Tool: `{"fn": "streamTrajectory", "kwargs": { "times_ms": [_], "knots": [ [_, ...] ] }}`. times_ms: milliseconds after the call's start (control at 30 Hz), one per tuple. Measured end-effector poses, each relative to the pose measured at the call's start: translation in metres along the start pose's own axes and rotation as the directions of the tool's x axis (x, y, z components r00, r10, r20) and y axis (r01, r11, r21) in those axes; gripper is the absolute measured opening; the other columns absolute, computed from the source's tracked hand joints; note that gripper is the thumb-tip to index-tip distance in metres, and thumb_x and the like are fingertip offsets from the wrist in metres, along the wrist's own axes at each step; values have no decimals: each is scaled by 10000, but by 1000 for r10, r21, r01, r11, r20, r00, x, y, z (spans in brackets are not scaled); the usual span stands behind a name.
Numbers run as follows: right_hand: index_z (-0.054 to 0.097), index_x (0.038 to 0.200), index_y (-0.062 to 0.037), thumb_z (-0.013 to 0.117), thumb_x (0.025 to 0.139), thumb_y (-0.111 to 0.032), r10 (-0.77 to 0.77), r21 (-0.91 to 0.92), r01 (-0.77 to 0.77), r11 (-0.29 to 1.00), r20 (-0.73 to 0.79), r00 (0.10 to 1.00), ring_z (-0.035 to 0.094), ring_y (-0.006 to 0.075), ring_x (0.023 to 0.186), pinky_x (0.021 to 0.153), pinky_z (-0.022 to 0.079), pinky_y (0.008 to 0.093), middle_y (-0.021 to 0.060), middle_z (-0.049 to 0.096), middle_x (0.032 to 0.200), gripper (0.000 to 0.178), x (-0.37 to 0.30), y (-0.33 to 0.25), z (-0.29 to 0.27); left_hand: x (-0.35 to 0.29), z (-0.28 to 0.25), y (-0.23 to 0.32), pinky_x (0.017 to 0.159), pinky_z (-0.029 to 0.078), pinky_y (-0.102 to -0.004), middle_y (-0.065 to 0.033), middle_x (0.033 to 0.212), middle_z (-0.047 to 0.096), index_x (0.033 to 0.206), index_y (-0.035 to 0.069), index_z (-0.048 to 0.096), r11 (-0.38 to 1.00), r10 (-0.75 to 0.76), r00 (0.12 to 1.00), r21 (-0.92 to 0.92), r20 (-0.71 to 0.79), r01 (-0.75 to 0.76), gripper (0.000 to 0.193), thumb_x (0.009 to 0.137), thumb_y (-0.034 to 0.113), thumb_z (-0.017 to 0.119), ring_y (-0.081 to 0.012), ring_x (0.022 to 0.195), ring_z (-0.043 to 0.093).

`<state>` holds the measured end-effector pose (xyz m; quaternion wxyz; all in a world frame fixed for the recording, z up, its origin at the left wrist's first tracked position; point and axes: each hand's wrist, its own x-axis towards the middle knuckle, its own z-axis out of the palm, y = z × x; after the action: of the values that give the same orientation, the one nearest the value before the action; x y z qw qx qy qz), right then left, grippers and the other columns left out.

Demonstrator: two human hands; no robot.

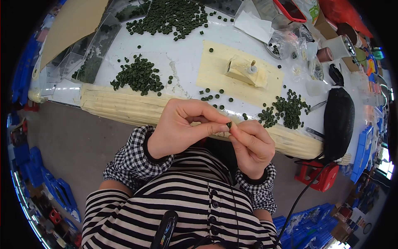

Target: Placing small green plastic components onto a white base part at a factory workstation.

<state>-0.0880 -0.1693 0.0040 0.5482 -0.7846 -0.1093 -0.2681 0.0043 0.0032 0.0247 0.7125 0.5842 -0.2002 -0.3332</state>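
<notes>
Between the fingertips of both hands, over the table's near edge, is a small dark green round piece [229, 124]. My left hand [182, 126] pinches it with thumb and forefinger from the left. From the right, my right hand [253, 145] meets it with thumb and forefinger, its other fingers curled in. Just beyond the hands lie several loose green pieces [221, 91]. A heap of the same pieces [292, 108] sits right of my right hand, and another heap [141, 76] lies beyond my left hand.
A taped block with a small upright peg [252, 68] stands on a cream sheet [211, 62]. The largest heap of green pieces [172, 18] is at the back. Clear trays [93, 50] stand left; a black padded object [339, 120] lies right. A red stool [323, 176] is below the table.
</notes>
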Motion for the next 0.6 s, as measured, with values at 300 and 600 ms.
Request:
{"fn": "streamTrajectory", "kwargs": {
  "times_ms": [300, 600],
  "knots": [
    [698, 1066, -4, 693, 744, 105, 42, -1, -42, 999, 0, 999, 591, 170, 726, 621, 465, 248, 88, 636, 854, 340, 0, -1, -2, 1, 1, 1, 743, 524, -236, -121, 923, 671, 942, -44, 686, 1000, -16, 1000, 19, -6, 17, 135, 817, -88, 660, -140, 842, 649],
    [681, 875, -4, 715, 732, 47, 149, -446, -203, 872, -153, 977, 559, 210, 740, 668, 445, 298, 84, 622, 829, 156, 1, 8, -35, 6, -9, -9, 675, 503, -267, -99, 821, 658, 913, -14, 694, 825, 261, 964, 529, -40, -201, 121, 792, -7, 702, -164, 751, 629]
  ]
}}
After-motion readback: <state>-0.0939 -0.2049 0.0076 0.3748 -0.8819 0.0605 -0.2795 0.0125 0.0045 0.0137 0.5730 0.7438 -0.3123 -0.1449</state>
